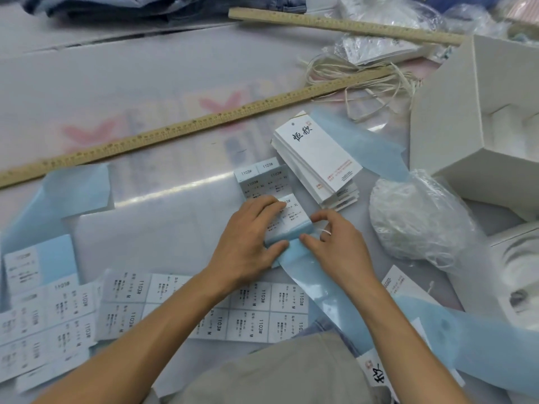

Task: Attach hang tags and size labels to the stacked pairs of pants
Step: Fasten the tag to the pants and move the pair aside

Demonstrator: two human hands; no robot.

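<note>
A folded sheet of XL size labels (293,212) on pale blue backing lies mid-table. My left hand (250,237) grips its near end, fingers on top and thumb under the edge. My right hand (335,240) pinches the blue backing strip (309,275) that trails toward me. Just beyond is a stack of white hang tags (318,158) with black brush lettering. Sheets of M size labels (256,310) lie near my forearms. Folded denim pants (145,4) lie at the far edge.
Two wooden rulers cross the table, one long (180,126), one at the back (344,24). A bundle of cream strings (358,80) and a bag of loops (414,217) lie at right, beside a white cardboard box (478,121). More label sheets (43,322) sit at left.
</note>
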